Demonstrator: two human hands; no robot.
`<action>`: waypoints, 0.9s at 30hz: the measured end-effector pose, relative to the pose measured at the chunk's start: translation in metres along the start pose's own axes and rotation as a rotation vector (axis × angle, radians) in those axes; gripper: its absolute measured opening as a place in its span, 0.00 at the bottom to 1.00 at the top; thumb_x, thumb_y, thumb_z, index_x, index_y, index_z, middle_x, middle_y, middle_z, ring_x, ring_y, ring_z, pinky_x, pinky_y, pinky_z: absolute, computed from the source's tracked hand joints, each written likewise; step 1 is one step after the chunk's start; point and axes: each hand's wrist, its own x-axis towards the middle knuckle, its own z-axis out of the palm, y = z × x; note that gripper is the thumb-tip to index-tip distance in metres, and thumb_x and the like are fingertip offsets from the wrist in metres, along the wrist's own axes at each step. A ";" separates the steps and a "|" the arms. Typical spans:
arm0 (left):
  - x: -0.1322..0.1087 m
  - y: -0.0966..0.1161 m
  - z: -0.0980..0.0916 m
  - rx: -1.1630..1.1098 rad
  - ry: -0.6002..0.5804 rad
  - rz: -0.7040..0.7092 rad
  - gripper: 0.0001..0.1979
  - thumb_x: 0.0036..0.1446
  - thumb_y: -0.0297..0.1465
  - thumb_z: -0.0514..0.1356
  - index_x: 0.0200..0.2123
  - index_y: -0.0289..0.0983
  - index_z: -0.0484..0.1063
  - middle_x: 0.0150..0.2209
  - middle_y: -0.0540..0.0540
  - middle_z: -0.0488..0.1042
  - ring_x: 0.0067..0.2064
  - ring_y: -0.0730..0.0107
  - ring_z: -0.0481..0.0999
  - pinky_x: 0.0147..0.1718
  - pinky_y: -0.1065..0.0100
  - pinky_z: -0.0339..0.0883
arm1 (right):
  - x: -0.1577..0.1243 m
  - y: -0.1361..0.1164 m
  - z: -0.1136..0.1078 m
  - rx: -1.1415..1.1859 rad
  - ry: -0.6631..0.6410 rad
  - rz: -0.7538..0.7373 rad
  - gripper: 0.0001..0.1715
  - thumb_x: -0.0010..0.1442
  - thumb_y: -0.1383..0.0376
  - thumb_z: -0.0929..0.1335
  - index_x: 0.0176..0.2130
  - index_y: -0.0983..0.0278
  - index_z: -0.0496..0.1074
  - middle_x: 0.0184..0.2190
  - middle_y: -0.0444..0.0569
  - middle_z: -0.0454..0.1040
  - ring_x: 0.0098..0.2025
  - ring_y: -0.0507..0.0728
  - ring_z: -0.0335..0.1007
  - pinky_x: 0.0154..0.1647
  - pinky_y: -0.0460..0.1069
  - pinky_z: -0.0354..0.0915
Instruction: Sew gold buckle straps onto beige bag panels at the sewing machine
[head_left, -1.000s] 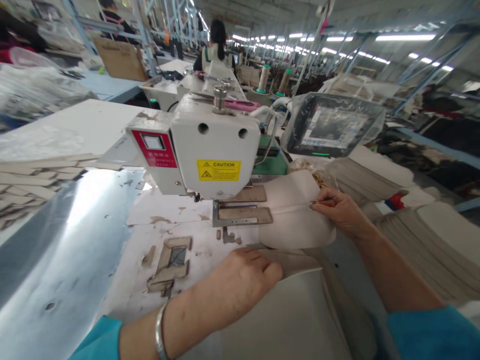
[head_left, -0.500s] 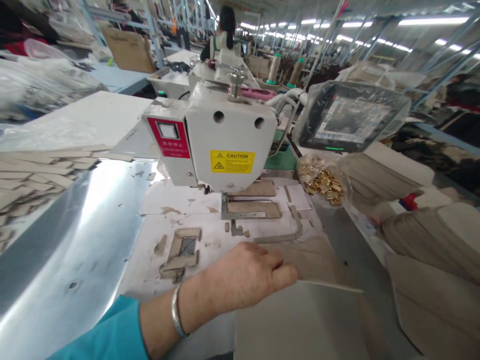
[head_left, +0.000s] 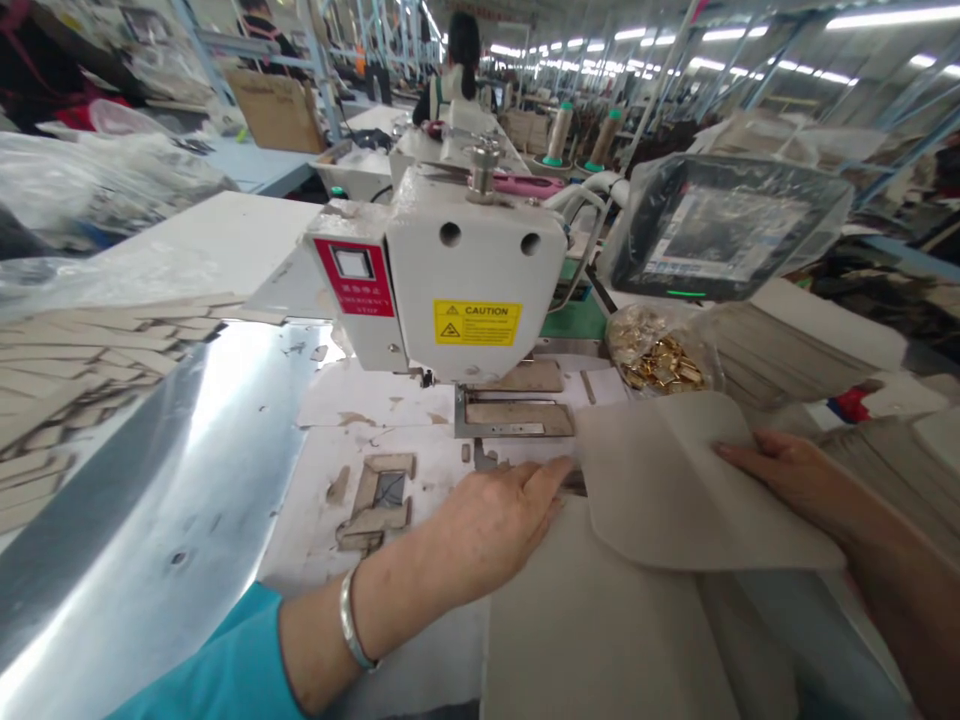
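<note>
Beside the upper end of a large beige panel (head_left: 600, 620) is my left hand (head_left: 502, 520), fingers together and pointing right; what its fingertips pinch, if anything, is hidden. On the right my right hand (head_left: 795, 480) grips a smaller beige flap with rounded corners (head_left: 667, 480), thumb or finger on top. The flap hangs over the large panel and is slightly blurred. Just beyond my left hand, a metal clamp frame (head_left: 517, 429) sits below the white sewing machine head (head_left: 472, 260). A beige square-holed template piece (head_left: 367, 500) lies on the white sheet, left of my left hand.
A bag of gold metal pieces (head_left: 667, 362) lies right of the machine, under a plastic-wrapped screen (head_left: 712, 235). Stacked beige panels (head_left: 802, 350) stand at the right. Beige strips (head_left: 90, 360) cover the left side beside a shiny metal surface (head_left: 225, 450). A person (head_left: 459, 70) sits beyond.
My right hand has come into view from the right with the rounded flap. My left hand has stayed near the large panel's upper edge, its fingers now drawn closer together. The view has shifted slightly.
</note>
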 end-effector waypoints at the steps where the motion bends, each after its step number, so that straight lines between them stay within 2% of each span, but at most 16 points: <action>1: -0.002 -0.001 -0.001 0.006 0.003 0.022 0.14 0.68 0.28 0.49 0.55 0.33 0.61 0.43 0.40 0.77 0.41 0.61 0.80 0.40 0.60 0.77 | 0.011 -0.001 -0.003 0.021 -0.011 0.017 0.10 0.55 0.58 0.68 0.36 0.59 0.72 0.30 0.60 0.78 0.24 0.63 0.74 0.24 0.54 0.69; 4: -0.009 -0.008 -0.001 0.006 -0.011 0.072 0.12 0.66 0.25 0.51 0.51 0.33 0.67 0.46 0.40 0.77 0.45 0.61 0.78 0.47 0.60 0.75 | 0.031 -0.010 0.004 0.104 -0.059 0.025 0.10 0.57 0.61 0.68 0.38 0.63 0.73 0.30 0.58 0.78 0.24 0.60 0.73 0.25 0.52 0.67; 8: -0.024 -0.025 0.002 0.041 -0.011 0.088 0.19 0.63 0.19 0.50 0.57 0.30 0.64 0.57 0.37 0.71 0.58 0.61 0.72 0.58 0.62 0.68 | 0.044 -0.031 0.035 0.090 -0.065 -0.146 0.10 0.58 0.63 0.67 0.40 0.65 0.73 0.31 0.53 0.78 0.25 0.56 0.73 0.25 0.48 0.66; 11: -0.034 -0.039 0.003 0.094 -0.082 0.131 0.24 0.62 0.17 0.49 0.60 0.30 0.62 0.62 0.37 0.66 0.64 0.62 0.66 0.63 0.62 0.62 | 0.057 -0.044 0.062 0.105 -0.088 -0.290 0.14 0.56 0.61 0.68 0.42 0.65 0.73 0.29 0.49 0.78 0.25 0.56 0.73 0.23 0.48 0.66; 14: -0.042 -0.046 0.003 0.114 -0.123 0.146 0.22 0.64 0.20 0.50 0.61 0.29 0.62 0.63 0.37 0.65 0.65 0.62 0.63 0.65 0.61 0.59 | 0.070 -0.051 0.087 0.097 -0.104 -0.426 0.15 0.55 0.59 0.67 0.40 0.65 0.74 0.28 0.49 0.78 0.25 0.58 0.73 0.23 0.49 0.67; 18: -0.050 -0.048 0.003 0.116 -0.155 0.121 0.21 0.67 0.24 0.51 0.61 0.29 0.62 0.63 0.38 0.66 0.65 0.63 0.63 0.66 0.62 0.57 | 0.076 -0.059 0.109 -0.008 -0.047 -0.514 0.13 0.56 0.59 0.66 0.37 0.64 0.75 0.27 0.49 0.78 0.26 0.59 0.73 0.23 0.50 0.66; 27: -0.063 -0.047 0.014 0.220 -0.173 0.076 0.22 0.68 0.27 0.49 0.63 0.29 0.58 0.65 0.37 0.62 0.66 0.60 0.61 0.66 0.60 0.55 | 0.077 -0.065 0.130 -0.310 0.072 -0.641 0.16 0.60 0.59 0.64 0.42 0.63 0.76 0.33 0.53 0.79 0.35 0.64 0.76 0.33 0.54 0.70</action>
